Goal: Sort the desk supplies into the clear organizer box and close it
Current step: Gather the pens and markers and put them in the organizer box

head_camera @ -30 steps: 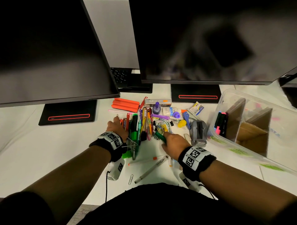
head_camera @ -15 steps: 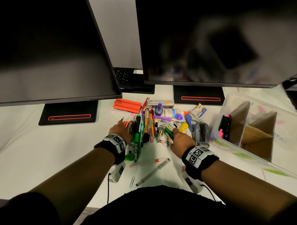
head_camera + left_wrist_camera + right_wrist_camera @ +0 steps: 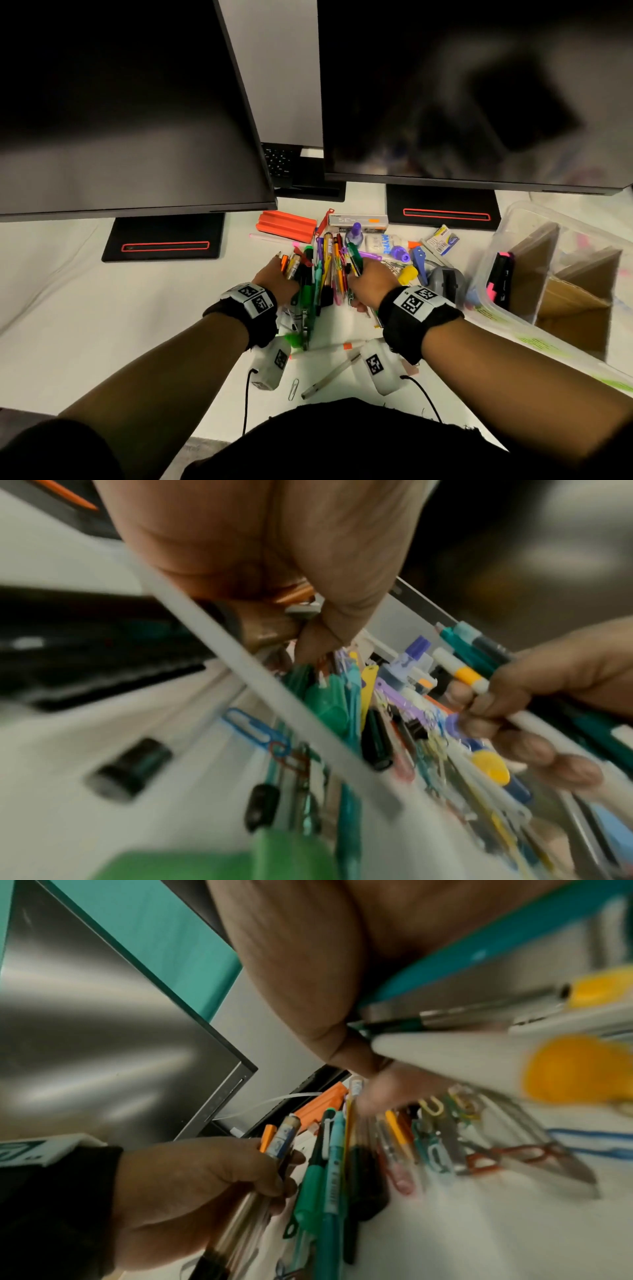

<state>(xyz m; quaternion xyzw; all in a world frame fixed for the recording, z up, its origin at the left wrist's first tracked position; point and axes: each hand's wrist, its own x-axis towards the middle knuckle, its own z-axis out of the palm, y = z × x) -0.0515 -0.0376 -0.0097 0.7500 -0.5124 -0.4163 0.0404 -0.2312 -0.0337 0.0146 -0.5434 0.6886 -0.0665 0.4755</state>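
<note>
Two hands point(image 3: 279, 279) point(image 3: 371, 284) are on the desk. Behind the pen pile point(image 3: 320, 274) stand two monitors point(image 3: 130, 102) point(image 3: 476, 89). One clear box point(image 3: 507, 219) sits right of the pile, with two cardboard dividers point(image 3: 534, 270) point(image 3: 589, 274) inside. One silver paper clip point(image 3: 293, 389) lies in front of the pile.

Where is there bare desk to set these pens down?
Bare white desk lies left of the left hand, below the left monitor base. Between both hands the pen pile is crowded; the organizer box borders the right.
</note>
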